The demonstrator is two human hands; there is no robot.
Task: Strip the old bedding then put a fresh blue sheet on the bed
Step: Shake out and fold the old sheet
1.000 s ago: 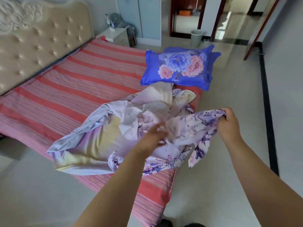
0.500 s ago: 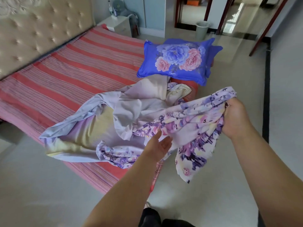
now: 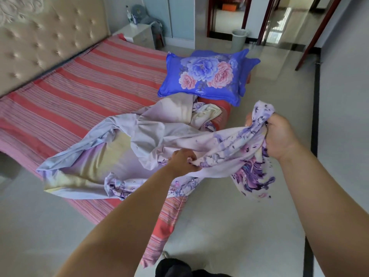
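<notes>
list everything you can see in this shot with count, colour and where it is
old sheet: 1, lilac floral, bunched on the bed's near corner, partly lifted
striped cover: 1, red and pink, spread over the bed
pillows: 2 stacked, blue with pink flowers, far corner of the bed
headboard: 1, beige tufted, left
nightstand: 1, white, beside the headboard
bin: 1, grey, by the doorway
hands: left hand and right hand, both gripping the old sheet

The bed wears red and pink stripes. The sheet is pale lilac with purple flowers, and the pillow is blue with pink and blue blooms.
</notes>
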